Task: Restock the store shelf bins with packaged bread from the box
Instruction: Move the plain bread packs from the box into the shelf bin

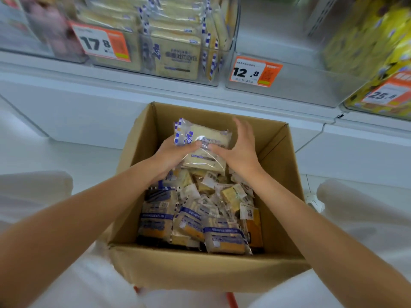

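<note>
Two hands at a clear-wrapped packet of pale bread with a blue-and-white checked edge, raised over the far part of an open brown cardboard box.

The left hand grasps the packet's left side, thumb on top and fingers curled beneath; the right hand is relaxed, fingers straight by the packet's right edge, thumb lying on the wrapper; below, a jumble of wrapped bread packets lies in the box; beyond it, a clear plastic shelf bin at far left is packed with matching bread behind an orange 17.8 price tag; the clear bin to its right bears an orange 12.8 tag; yellow packs fill the far-right bin.
</note>
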Motion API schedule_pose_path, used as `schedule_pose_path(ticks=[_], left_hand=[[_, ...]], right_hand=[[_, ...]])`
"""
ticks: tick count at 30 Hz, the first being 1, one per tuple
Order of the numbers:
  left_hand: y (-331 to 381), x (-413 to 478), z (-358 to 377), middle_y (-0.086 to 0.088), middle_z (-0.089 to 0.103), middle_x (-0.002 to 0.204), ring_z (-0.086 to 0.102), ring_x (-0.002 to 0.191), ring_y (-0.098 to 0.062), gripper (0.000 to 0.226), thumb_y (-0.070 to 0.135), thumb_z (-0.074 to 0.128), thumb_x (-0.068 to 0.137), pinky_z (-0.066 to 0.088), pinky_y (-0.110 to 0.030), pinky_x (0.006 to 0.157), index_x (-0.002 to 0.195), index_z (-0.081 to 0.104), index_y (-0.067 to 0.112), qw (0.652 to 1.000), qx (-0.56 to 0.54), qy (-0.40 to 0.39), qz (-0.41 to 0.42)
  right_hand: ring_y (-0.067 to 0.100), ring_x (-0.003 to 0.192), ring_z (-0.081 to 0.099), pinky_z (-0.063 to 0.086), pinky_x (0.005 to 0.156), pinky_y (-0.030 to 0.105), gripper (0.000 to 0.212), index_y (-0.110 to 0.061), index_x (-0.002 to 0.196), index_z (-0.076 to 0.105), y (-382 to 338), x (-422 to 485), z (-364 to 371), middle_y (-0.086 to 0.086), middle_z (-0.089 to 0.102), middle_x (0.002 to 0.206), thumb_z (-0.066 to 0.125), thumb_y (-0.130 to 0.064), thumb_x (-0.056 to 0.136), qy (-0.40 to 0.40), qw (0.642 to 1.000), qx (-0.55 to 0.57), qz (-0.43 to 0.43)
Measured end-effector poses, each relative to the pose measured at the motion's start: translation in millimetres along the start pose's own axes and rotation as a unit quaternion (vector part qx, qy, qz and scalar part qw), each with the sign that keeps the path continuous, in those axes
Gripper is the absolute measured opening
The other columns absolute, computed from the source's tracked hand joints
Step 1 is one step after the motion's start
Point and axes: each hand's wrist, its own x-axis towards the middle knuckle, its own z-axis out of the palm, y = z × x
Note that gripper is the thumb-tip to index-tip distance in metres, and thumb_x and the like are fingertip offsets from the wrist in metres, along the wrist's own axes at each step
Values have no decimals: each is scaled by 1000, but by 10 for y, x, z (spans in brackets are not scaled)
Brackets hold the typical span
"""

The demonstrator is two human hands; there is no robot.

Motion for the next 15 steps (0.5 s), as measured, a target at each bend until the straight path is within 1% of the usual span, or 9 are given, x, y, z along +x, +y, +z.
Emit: schedule_pose_path(ticks=[1,3,5,7,8,10,11,13,15], left_hand=[[64,-8,-58,-5,75,109,69,108,-28,34,36,70,89,54,-45,95,118,67,19,999,-44,-4,-9],[234,-39,-177,-6,73,113,68,109,-28,48,50,72,83,50,-49,99,120,67,21,998,-51,-25,-8],[447,-65,-293,-6,73,111,67,107,-20,66,68,77,66,50,-42,96,115,68,24,999,29,18,29],[691,-85,-441,-6,71,107,65,99,-17,74,65,79,65,52,-31,80,120,60,20,989,70,106,72],[830,-106,-528,-3,67,106,64,96,-17,73,57,81,71,51,-30,77,125,53,17,982,67,152,87],[1072,-113,-720,1,61,111,62,98,-16,72,46,81,77,50,-29,84,130,43,15,965,66,215,133],[1223,-109,-851,2,61,112,61,99,-14,66,45,79,79,50,-29,87,126,44,16,957,70,227,165],[1474,-75,-1055,4,61,104,60,92,-11,45,40,74,85,49,-22,79,114,46,21,951,73,222,200],[1709,27,-1330,4,63,97,60,85,-10,32,39,71,86,50,-23,73,108,54,23,943,78,238,220]], right_hand=[[19,144,28,25,117,41,100,-24,152,25,-78,33,-26,1,27,158,78,-55,73,-13,996,61,61],[20,128,52,43,108,42,89,-18,146,37,-237,108,-75,4,51,142,78,-51,75,-76,962,215,152],[16,106,66,52,97,43,46,-22,121,57,-436,185,-109,-3,68,114,77,-34,82,-92,954,255,127],[16,101,67,55,87,39,34,-24,112,58,-721,307,-109,-4,69,108,76,-30,84,-58,966,238,76],[18,101,67,55,81,36,38,-23,116,57,-897,379,-107,-2,69,110,76,-30,84,-45,969,237,58],[20,102,65,52,80,34,46,-19,124,53,-1261,523,-98,1,67,116,74,-32,85,-30,971,237,17],[20,103,63,52,84,35,46,-19,125,52,-1477,632,-80,1,65,118,73,-32,86,-18,972,235,2],[21,102,63,52,88,37,39,-18,116,54,-1761,829,-68,3,65,115,73,-31,85,3,972,234,-9],[23,96,64,53,77,35,32,-17,108,55,-2034,1096,-23,3,67,106,74,-28,84,6,968,252,-15]])
